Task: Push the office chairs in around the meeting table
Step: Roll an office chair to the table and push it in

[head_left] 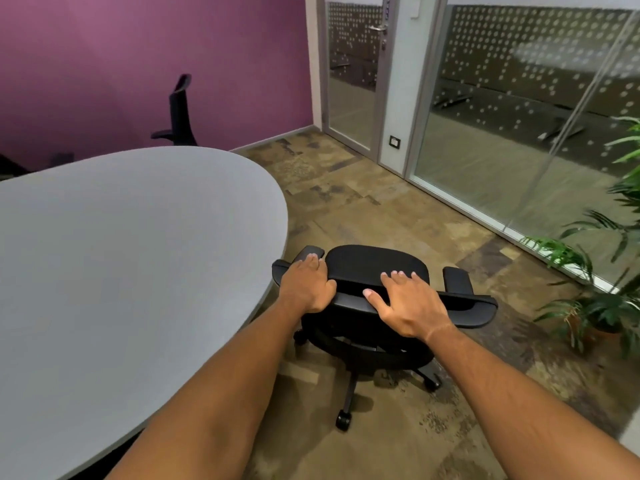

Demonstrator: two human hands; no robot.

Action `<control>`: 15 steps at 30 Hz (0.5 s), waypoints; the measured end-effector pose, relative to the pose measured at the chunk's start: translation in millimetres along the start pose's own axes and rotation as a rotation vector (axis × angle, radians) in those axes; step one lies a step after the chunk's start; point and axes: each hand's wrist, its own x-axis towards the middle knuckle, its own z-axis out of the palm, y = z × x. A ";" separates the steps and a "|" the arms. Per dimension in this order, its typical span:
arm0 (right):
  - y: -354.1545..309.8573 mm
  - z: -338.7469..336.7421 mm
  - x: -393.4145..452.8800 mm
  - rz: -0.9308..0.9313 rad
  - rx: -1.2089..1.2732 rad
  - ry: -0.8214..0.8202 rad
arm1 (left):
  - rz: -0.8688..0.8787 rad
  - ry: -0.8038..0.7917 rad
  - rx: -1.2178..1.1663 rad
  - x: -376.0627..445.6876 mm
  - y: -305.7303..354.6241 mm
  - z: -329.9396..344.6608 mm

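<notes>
A black office chair (377, 263) on castors stands just right of the rounded end of the grey meeting table (131, 244), its seat facing away from me. My left hand (306, 284) grips the left end of the chair's backrest top by the armrest. My right hand (410, 304) lies over the top edge of the backrest, fingers spread and curled onto it. A second black chair (178, 114) stands at the table's far side against the purple wall, partly hidden by the tabletop.
Glass partition walls and a glass door (353, 74) run along the right. Potted green plants (602, 296) stand on the floor right of the chair. Patterned carpet lies between the chair and the glass.
</notes>
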 end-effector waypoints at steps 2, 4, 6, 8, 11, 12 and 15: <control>-1.2 -1.3 -5.4 -0.046 -0.007 -0.001 | -0.033 0.025 -0.021 -14.6 1.0 3.1; -3.8 -2.9 -9.3 -0.089 -0.008 -0.008 | -0.068 0.033 -0.038 -26.8 0.8 6.7; -6.0 -2.9 -13.1 -0.133 -0.011 -0.015 | -0.114 0.021 -0.039 -39.6 2.4 9.1; -6.3 -1.5 -15.6 -0.175 -0.008 -0.016 | -0.158 0.020 -0.046 -51.9 5.6 10.7; -4.3 1.8 -19.6 -0.233 -0.010 -0.020 | -0.215 0.048 -0.065 -71.0 12.1 15.1; -3.2 2.6 -21.1 -0.250 -0.014 -0.022 | -0.232 0.060 -0.069 -77.4 14.4 16.9; -1.7 2.4 -25.2 -0.296 -0.032 -0.014 | -0.285 0.082 -0.076 -93.9 21.4 23.2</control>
